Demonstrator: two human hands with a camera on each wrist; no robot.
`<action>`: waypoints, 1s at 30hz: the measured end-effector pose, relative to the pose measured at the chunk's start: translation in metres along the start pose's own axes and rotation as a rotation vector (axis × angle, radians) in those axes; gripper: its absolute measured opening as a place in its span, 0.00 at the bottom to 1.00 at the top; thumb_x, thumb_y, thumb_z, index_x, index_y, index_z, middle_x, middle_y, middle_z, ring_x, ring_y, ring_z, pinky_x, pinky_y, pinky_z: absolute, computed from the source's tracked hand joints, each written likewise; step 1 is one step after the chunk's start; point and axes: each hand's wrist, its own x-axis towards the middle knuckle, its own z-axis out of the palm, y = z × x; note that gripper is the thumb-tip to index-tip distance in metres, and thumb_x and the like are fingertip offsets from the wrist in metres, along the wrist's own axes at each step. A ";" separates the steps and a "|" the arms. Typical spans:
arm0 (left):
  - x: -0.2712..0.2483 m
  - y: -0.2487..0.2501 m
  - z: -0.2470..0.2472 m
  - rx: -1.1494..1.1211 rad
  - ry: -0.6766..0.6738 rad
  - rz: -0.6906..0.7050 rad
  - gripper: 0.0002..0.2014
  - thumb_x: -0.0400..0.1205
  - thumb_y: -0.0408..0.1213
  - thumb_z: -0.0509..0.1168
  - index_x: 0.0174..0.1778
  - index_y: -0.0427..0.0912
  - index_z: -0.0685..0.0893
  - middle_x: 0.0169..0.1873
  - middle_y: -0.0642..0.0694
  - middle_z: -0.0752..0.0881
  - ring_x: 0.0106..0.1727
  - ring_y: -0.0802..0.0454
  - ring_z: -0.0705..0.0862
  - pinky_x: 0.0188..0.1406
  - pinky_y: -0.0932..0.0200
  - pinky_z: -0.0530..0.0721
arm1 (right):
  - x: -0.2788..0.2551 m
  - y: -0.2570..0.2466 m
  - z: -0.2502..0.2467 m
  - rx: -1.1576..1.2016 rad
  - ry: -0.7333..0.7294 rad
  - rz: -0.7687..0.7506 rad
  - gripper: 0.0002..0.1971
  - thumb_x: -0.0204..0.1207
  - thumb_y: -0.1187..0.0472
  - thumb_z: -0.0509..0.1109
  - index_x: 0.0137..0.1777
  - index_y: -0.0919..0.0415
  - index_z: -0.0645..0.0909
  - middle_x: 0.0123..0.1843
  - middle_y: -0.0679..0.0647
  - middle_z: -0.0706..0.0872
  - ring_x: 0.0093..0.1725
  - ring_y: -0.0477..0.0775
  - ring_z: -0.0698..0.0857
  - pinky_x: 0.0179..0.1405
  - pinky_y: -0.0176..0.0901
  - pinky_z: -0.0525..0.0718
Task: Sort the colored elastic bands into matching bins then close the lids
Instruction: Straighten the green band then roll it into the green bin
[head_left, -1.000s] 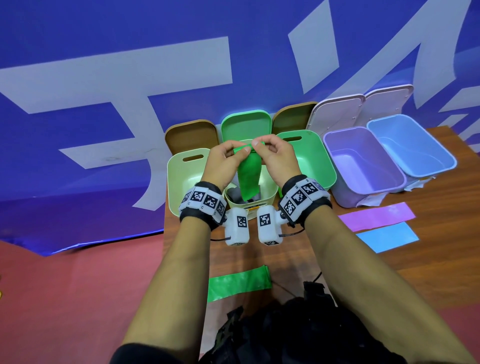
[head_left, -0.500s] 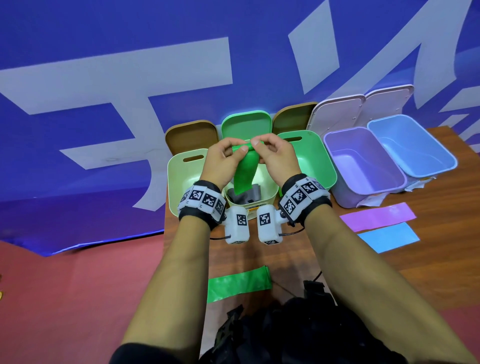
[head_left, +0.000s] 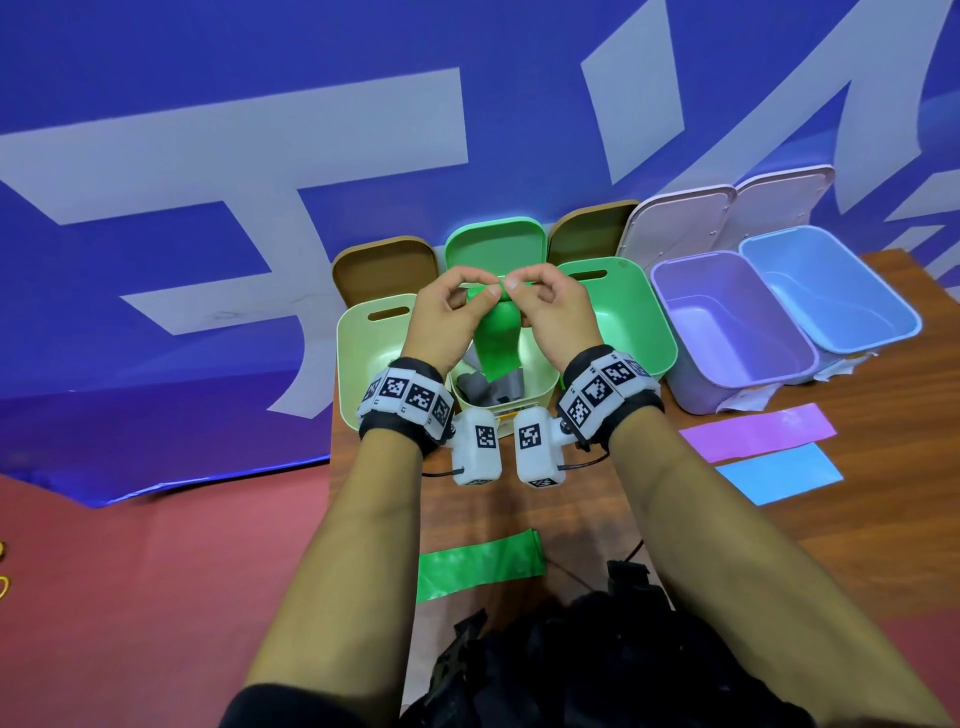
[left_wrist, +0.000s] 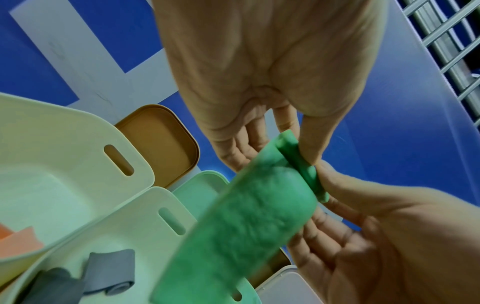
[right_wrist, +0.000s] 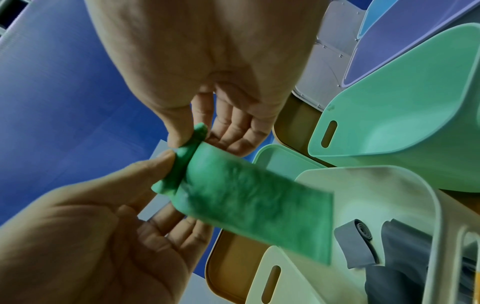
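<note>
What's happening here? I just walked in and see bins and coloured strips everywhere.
A person is sorting elastic bands by colour. Both the left hand and right hand pinch the top of a green band, apparently rolling it, above a pale bin holding grey bands. Another green band, a purple band and a blue band lie on the table. All lids are open.

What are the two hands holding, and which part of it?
Both the left hand and the right hand pinch the rolled-up top end of a green band; its loose end hangs down.

hands pinching green band
</note>
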 end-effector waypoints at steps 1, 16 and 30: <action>0.000 0.000 0.000 -0.011 -0.002 -0.017 0.01 0.80 0.41 0.72 0.45 0.53 0.88 0.33 0.39 0.78 0.36 0.47 0.74 0.40 0.56 0.77 | 0.000 0.001 0.000 -0.010 0.003 -0.005 0.02 0.80 0.56 0.72 0.45 0.49 0.85 0.47 0.64 0.90 0.51 0.65 0.87 0.56 0.63 0.86; -0.003 -0.008 -0.001 -0.070 -0.010 -0.066 0.01 0.82 0.35 0.70 0.47 0.43 0.86 0.36 0.39 0.88 0.38 0.47 0.87 0.45 0.52 0.87 | -0.003 0.004 -0.003 0.030 -0.007 -0.020 0.06 0.78 0.64 0.73 0.51 0.52 0.85 0.38 0.50 0.82 0.40 0.47 0.83 0.50 0.49 0.86; -0.010 -0.004 0.003 -0.102 -0.004 -0.096 0.06 0.83 0.30 0.69 0.55 0.36 0.85 0.29 0.48 0.87 0.31 0.56 0.85 0.36 0.61 0.84 | -0.012 0.001 -0.001 0.082 -0.021 0.027 0.04 0.74 0.54 0.72 0.47 0.43 0.86 0.40 0.72 0.84 0.40 0.65 0.84 0.50 0.68 0.86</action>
